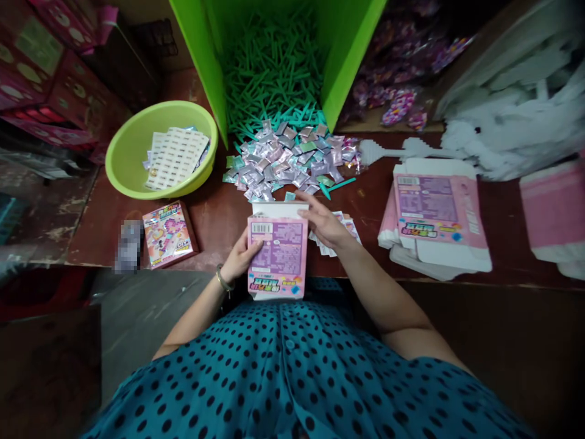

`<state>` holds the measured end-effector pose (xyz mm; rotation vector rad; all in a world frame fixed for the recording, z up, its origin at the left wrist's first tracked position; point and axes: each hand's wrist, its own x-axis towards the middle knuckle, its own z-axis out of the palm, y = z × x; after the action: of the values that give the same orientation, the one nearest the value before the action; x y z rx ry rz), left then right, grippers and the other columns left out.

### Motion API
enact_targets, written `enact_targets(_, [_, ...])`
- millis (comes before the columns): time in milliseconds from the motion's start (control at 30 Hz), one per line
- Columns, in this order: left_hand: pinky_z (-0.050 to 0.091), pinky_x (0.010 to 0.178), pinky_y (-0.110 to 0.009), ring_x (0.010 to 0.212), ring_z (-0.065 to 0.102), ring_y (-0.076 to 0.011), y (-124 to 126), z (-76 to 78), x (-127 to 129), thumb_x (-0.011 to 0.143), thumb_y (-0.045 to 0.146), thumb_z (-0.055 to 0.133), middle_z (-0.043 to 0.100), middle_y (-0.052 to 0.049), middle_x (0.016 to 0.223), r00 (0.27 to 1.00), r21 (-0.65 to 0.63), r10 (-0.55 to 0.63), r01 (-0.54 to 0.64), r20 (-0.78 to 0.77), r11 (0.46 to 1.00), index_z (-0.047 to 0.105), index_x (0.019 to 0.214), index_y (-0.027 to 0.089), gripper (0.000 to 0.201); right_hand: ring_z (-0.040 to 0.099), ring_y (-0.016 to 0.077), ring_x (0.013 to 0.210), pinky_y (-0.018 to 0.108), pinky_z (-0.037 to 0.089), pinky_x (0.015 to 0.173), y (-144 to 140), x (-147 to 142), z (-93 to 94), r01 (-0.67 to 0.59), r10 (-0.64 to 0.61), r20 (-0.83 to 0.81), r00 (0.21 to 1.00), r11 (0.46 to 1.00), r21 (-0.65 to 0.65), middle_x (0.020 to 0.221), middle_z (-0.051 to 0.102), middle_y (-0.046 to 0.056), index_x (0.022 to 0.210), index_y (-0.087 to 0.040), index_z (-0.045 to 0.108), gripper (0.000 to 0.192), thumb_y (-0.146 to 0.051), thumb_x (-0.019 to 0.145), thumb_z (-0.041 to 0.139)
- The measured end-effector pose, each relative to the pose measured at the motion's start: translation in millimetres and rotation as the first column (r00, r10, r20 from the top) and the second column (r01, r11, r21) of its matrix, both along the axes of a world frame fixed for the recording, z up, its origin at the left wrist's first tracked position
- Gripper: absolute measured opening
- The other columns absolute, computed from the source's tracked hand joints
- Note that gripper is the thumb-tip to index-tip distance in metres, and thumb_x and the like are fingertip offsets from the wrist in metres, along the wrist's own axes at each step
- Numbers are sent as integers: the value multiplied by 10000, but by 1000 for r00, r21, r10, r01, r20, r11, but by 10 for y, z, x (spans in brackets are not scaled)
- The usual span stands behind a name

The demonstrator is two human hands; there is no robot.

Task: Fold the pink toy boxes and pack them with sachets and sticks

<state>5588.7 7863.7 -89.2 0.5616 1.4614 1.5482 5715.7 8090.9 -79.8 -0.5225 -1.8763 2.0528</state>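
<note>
A pink and purple cardboard box stands before me, its printed panel facing me and the white flap at its far end raised. My left hand is closed around its left side, thumb on the front. At the upper right corner, my right hand has its thumb on the flap and its index finger stretched past the flap's edge. Printed paper sheets lie partly behind my right hand. Just beyond the box is a heap of small shiny sachets. The inside of the box is hidden.
Green plastic sticks fill a lime-green bin. A yellow-green basin with printed sheets stands left, near a finished-looking box. Flattened cartons are stacked right, below white plastic pieces and bags of colourful beads.
</note>
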Motion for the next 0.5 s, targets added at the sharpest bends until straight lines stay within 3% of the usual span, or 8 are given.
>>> enact_targets(67, [594, 883, -337, 1041, 711, -244, -110, -79, 81, 876, 499, 751, 722, -100, 1265, 1000, -55, 11, -11, 0, 998, 615, 1330, 206, 556, 703, 247, 1050, 439, 593, 943, 21, -7, -102, -153, 158, 57, 986, 984, -95, 1165, 741, 101, 1389, -223, 607, 589, -534, 889, 637])
enact_targets(100, [598, 874, -341, 1031, 713, -245, -152, -116, 93, 882, 512, 740, 724, -100, 1261, 999, -81, 39, -39, 1, 996, 615, 1334, 207, 560, 705, 247, 1020, 440, 591, 931, 72, -3, -134, -162, 166, 84, 982, 985, -55, 1134, 745, 104, 1352, -207, 637, 557, -512, 885, 639])
enact_targets(167, [604, 878, -358, 1036, 715, -254, -202, -174, 75, 889, 538, 719, 726, -103, 1251, 995, -119, 100, -100, -4, 988, 603, 1360, 209, 586, 686, 252, 1041, 451, 567, 965, 259, 10, -178, -46, 14, 148, 989, 976, 214, 1165, 727, 116, 1271, -196, 689, 447, -445, 906, 617])
enact_targets(200, [603, 906, -374, 1073, 709, -264, -213, -191, 54, 895, 544, 708, 718, -105, 1272, 993, -128, 119, -119, -15, 984, 582, 1394, 216, 611, 663, 266, 1093, 467, 545, 999, 381, 15, -196, 30, -109, 177, 978, 916, 401, 1218, 705, 129, 1249, -194, 700, 404, -403, 915, 610])
enact_targets(267, [567, 1023, -408, 1221, 659, -283, -210, -202, 15, 904, 538, 698, 657, -105, 1400, 989, -125, 132, -140, -69, 982, 486, 1505, 249, 700, 586, 320, 1223, 519, 490, 1059, 624, 12, -247, 77, -339, 231, 912, 694, 715, 1319, 646, 172, 1262, -172, 693, 387, -326, 915, 617])
enact_targets(333, [473, 1160, -430, 1389, 550, -289, -191, -191, -2, 913, 528, 690, 519, -96, 1572, 982, -98, 118, -134, -149, 986, 329, 1610, 292, 819, 517, 369, 1287, 556, 461, 1069, 799, -8, -325, -11, -470, 290, 834, 511, 860, 1331, 618, 216, 1292, -135, 666, 409, -253, 903, 618])
enact_targets(400, [372, 1244, -442, 1486, 447, -290, -175, -179, 6, 920, 529, 678, 388, -87, 1668, 972, -70, 88, -105, -219, 992, 218, 1651, 313, 891, 527, 368, 1247, 539, 478, 1030, 877, -34, -418, -101, -508, 332, 794, 429, 898, 1272, 629, 231, 1265, -109, 661, 380, -182, 902, 573])
enact_targets(500, [297, 1284, -459, 1520, 397, -296, -163, -187, 18, 927, 520, 668, 351, -88, 1687, 966, -41, 63, -75, -251, 996, 233, 1645, 314, 864, 587, 323, 1130, 484, 513, 955, 886, -32, -509, -114, -535, 322, 781, 386, 916, 1210, 636, 222, 1191, -102, 656, 339, -118, 887, 507])
